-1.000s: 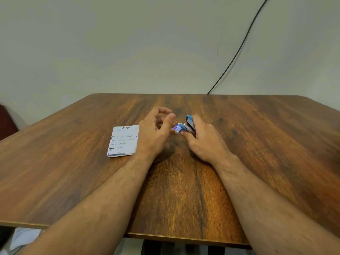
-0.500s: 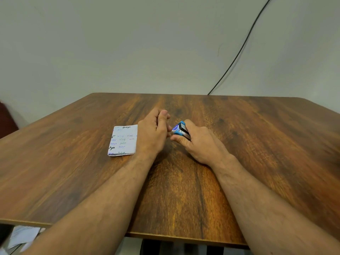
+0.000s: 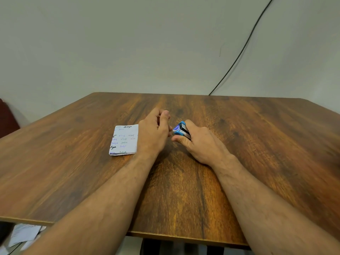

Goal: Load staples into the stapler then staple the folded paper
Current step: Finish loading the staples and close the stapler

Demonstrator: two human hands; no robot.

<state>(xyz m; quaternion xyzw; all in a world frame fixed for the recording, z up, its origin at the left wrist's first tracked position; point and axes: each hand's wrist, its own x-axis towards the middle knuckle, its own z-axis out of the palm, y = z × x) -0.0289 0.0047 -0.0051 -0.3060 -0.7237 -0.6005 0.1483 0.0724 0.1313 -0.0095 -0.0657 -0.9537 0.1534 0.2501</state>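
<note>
In right grip (image 3: 197,142): stapler (image 3: 181,130).

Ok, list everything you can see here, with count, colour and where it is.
small blue and black stapler: one, blue and black, gripped above the table centre
folded white paper with handwriting: one, white, flat on the table, left of the hands
brown wooden table: one, brown, fills the foreground
thin black cable: one, black, runs down the wall
loose papers: several, white, below the table's near-left edge
left hand: one, fingers curled beside the stapler's tip
right hand: one, grips the stapler
</note>
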